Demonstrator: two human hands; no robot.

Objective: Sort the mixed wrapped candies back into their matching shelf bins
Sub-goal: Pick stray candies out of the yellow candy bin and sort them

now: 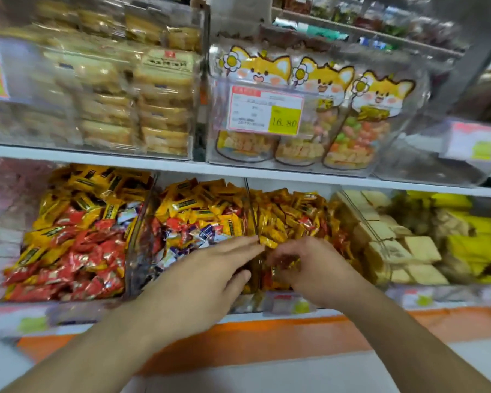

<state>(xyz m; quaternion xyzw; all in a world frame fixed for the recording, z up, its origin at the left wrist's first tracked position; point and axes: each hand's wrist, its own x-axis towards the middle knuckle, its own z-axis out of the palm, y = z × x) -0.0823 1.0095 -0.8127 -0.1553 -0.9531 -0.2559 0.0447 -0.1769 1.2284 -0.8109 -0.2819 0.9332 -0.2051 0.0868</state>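
Observation:
Three clear bins of wrapped candies sit side by side on the lower shelf. The left bin (77,236) holds yellow and red candies. The middle bin (199,217) mixes yellow, red and blue-white candies. The right bin (295,217) holds gold-orange candies. My left hand (210,273) reaches over the middle bin with straight fingers, its fingertips touching the clear divider (251,211). My right hand (309,268) is in the right bin, fingers curled round gold candies (281,265) at the front.
Cream wafer packs (408,248) and yellow packs (471,239) fill the bins to the right. The shelf above carries biscuit packs (159,103) and fox-print jars (349,123) behind a price tag (265,110). An orange strip (267,338) runs below the shelf edge.

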